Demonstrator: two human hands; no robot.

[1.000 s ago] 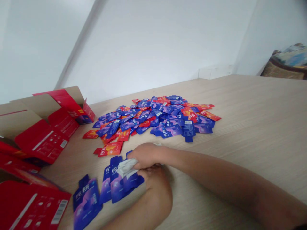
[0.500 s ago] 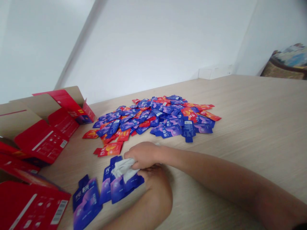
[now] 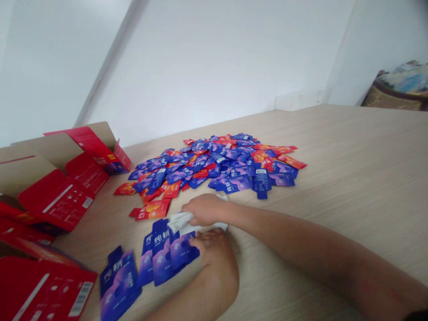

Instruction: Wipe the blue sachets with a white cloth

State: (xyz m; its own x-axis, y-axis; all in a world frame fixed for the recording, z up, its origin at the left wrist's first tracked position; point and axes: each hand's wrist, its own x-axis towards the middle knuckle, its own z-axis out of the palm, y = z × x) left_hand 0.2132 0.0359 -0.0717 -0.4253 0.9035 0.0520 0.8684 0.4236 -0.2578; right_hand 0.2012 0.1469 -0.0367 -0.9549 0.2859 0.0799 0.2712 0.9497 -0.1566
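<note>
My right hand is closed on a crumpled white cloth, which lies across the upper part of a blue-purple sachet. My left hand is just in front of it, its fingers gripping the right edge of that sachet. Overlapped to its left are more blue-purple sachets, fanned out on the table. Another blue-purple sachet lies apart, closer to the boxes. Some of my left fingers are hidden behind the sachet and cloth.
Beyond my hands spreads a large pile of blue and red sachets. A single red sachet lies at its near edge. Several open red boxes line the left side of the table. A white box stands by the wall.
My right hand has drawn the cloth up and to the right, uncovering more of the sachets' printed fronts. My left hand stays at the sachet's edge.
</note>
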